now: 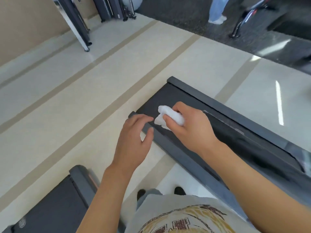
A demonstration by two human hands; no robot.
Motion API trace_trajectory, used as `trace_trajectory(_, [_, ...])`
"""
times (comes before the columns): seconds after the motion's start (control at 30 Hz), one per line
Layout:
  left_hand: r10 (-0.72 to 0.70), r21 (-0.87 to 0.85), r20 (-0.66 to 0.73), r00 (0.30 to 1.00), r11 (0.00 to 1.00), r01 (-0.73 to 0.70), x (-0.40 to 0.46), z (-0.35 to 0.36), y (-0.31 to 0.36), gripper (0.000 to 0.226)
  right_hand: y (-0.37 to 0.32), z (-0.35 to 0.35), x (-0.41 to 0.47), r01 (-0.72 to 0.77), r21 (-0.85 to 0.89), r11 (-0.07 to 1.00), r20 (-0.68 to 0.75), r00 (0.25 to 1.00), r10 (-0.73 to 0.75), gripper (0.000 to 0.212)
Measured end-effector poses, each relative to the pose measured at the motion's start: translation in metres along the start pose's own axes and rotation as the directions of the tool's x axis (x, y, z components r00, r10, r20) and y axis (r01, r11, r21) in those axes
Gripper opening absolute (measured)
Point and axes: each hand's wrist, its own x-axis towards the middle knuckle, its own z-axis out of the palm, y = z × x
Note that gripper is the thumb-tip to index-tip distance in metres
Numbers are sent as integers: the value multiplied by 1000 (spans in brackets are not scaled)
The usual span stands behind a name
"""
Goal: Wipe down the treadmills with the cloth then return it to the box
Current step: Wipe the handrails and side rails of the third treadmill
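Mid-wipe: the right hand (190,126) grips the bunched white cloth (170,117) on the treadmill (239,132) belt's end. Left hand (134,140) rests open on its rail. Another treadmill (55,199) at seven o'clock; box unseen, return pending.

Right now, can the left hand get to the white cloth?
Probably yes. The left hand rests open on the treadmill's near rail, right beside the cloth, with nothing between them. But the right hand already grips the cloth.
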Motion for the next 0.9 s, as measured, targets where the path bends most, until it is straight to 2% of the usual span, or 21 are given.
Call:
trace_trajectory(0.13, [117,-50,120,986,993,-111,46,27,14,30,20,-24,2,-76,-38,996,-126,989,70,18])
trace_trajectory(0.27, [247,-128,245,938,967,-222,78,51,28,31,29,-50,-5,-182,-34,983,-253,953,168,17])
trace_trajectory(0.5, [432,-211,428,794,902,-377,116,81,28,40,50,-91,-45,-435,-56,899,-512,785,349,20])
trace_trajectory(0.63, [502,-288,502,705,865,-411,129,93,17,43,63,-86,-69,-555,-53,830,-547,712,441,15])
trace_trajectory(0.7, [522,-323,515,680,853,-410,133,95,10,47,64,-70,-69,-568,-98,817,-570,705,421,16])
trace_trajectory(0.8, [525,-332,545,654,851,-407,141,101,-1,54,62,-39,-51,-534,-231,813,-637,715,289,20])
trace_trajectory(0.9, [522,-361,573,632,853,-377,148,107,-12,55,54,-10,-14,-422,-354,834,-610,781,136,19])
